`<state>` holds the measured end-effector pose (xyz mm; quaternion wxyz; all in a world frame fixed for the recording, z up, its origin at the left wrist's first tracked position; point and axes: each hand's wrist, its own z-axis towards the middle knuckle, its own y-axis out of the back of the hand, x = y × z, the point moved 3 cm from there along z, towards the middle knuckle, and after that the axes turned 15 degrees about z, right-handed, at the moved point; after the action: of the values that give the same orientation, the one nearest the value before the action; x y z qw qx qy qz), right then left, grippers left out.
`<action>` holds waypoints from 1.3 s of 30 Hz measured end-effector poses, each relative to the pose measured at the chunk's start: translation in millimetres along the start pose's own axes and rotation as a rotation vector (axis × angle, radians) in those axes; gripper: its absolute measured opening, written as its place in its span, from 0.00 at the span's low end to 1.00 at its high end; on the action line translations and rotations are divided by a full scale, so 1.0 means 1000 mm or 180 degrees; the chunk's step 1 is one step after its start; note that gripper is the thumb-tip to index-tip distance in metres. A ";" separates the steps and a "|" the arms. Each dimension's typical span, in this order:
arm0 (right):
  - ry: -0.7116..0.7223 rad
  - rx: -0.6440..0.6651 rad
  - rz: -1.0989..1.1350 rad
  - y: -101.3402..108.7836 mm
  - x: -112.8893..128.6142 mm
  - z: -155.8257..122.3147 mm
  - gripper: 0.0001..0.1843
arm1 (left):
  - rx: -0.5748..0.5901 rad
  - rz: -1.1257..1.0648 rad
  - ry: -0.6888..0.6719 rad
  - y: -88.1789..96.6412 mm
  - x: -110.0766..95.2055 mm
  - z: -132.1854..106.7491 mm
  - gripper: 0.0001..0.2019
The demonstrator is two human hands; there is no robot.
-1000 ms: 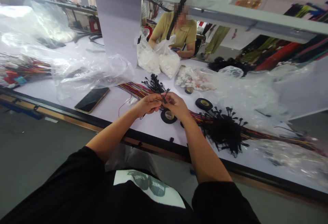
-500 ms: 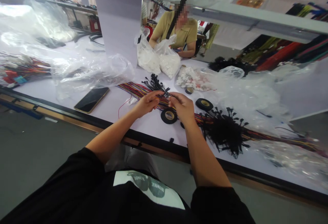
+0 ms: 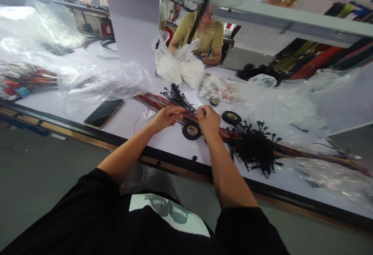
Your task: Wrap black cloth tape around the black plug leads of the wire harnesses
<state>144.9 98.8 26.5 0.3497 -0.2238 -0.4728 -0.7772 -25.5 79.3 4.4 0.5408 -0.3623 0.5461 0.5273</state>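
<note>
- Change from a second ago: the two hands, then pressed together over the tape roll [image 3: 191, 130], now sit slightly apart and lower, on the wire bundle [image 3: 224, 133].
- Left hand [image 3: 167, 116]: forearm stretched over the table [image 3: 171, 142] edge, fingers curled shut on strands of the bundle.
- Right hand [image 3: 209, 121]: back upward, fingers bent down onto the same bundle; whether they grip it cannot be told.
- Wire bundle: multi-coloured, lying across the table under both hands and running right through a heap of black ties [image 3: 256, 150].
- Second tape roll [image 3: 231, 117]: flat, just beyond the right hand.
- Phone [image 3: 104, 113]: screen dark, left of the hands.
- T-shirt print [image 3: 170, 210]: upside-down lettering, seemingly "BROWNIE".
</note>
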 end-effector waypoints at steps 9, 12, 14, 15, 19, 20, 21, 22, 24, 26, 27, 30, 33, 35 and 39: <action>-0.0569 0.0934 0.2240 -0.008 0.015 -0.014 0.18 | 0.0253 -0.0635 0.0371 -0.009 0.007 0.001 0.04; -0.0858 0.0598 0.2569 -0.010 0.014 -0.015 0.16 | 0.0466 -0.0581 0.0344 -0.012 0.005 -0.002 0.04; -0.0928 0.0575 0.2705 -0.011 0.013 -0.013 0.15 | 0.0697 -0.0531 0.0353 -0.013 0.003 -0.005 0.04; -0.0937 0.0599 0.2761 -0.011 0.012 -0.012 0.15 | 0.0824 -0.0511 0.0363 -0.013 0.002 -0.006 0.05; -0.0764 0.0853 0.2621 -0.001 0.008 -0.011 0.17 | 0.0901 -0.0629 0.0452 -0.011 0.005 -0.006 0.06; -0.0648 0.0897 0.2370 0.004 0.005 -0.013 0.18 | 0.0810 -0.0720 0.0502 -0.010 0.007 -0.005 0.07; -0.0497 0.0925 0.2016 0.010 0.002 -0.016 0.19 | 0.0718 -0.0827 0.0565 -0.009 0.009 -0.004 0.08; -0.0308 0.0945 0.1573 0.016 -0.001 -0.020 0.19 | 0.0650 -0.0938 0.0633 -0.008 0.012 -0.002 0.09; 0.0183 0.1208 0.0655 0.023 -0.009 -0.032 0.18 | 0.0593 -0.1115 0.0742 -0.007 0.015 -0.001 0.09; 0.0671 0.1648 0.0011 0.023 -0.016 -0.047 0.20 | 0.0544 -0.1191 0.0764 -0.007 0.016 0.000 0.08; 0.0816 0.1747 -0.0240 0.021 -0.020 -0.054 0.21 | 0.0502 -0.1179 0.0755 -0.007 0.015 0.000 0.07; 0.0875 0.1689 -0.0606 0.014 -0.028 -0.064 0.18 | 0.0305 -0.0945 0.0653 -0.009 0.012 -0.001 0.06; 0.0824 0.1530 -0.0185 0.011 -0.024 -0.063 0.12 | 0.0147 -0.0489 0.0365 -0.013 0.006 -0.006 0.05; 0.0666 0.1458 0.0098 0.012 -0.018 -0.061 0.13 | 0.0192 -0.0211 0.0092 -0.018 0.001 -0.010 0.03; 0.0285 0.1340 0.0125 0.013 -0.005 -0.062 0.14 | 0.0145 0.0305 -0.0395 -0.024 -0.005 -0.016 0.10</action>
<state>157.4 41.0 2.3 0.4245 -0.1202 -0.6042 -0.6635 -4.9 59.1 2.4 0.5558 -0.2900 0.5401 0.5615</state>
